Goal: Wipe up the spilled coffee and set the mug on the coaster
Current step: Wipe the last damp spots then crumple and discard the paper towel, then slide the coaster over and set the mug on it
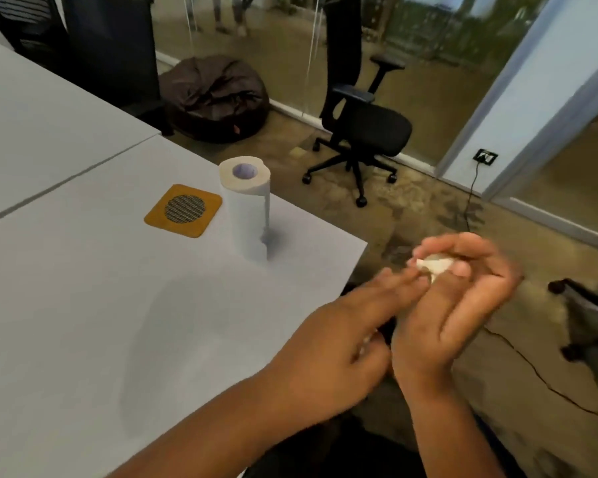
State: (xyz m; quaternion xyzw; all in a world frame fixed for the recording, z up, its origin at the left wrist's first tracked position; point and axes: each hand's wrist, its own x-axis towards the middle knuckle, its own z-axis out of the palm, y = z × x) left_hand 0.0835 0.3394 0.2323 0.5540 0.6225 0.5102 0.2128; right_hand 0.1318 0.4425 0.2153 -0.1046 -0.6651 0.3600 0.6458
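Observation:
A square orange coaster (183, 210) with a dark mesh circle lies on the white table (83, 305). Just right of it stands an upright paper towel roll (247, 205). Both my hands are off the table's right edge, over the floor. My right hand (463, 298) is curled around a small crumpled wad of paper towel (435, 263). My left hand (339, 343) has its fingers stretched out, the tips touching the right hand near the wad. No mug and no coffee spill show in view. The hands are motion-blurred.
A black office chair (363, 132) stands on the floor beyond the table corner. A dark beanbag (214, 98) lies by the glass wall. A second chair's base (587, 315) is at the right, and a black cable (532, 367) runs across the floor.

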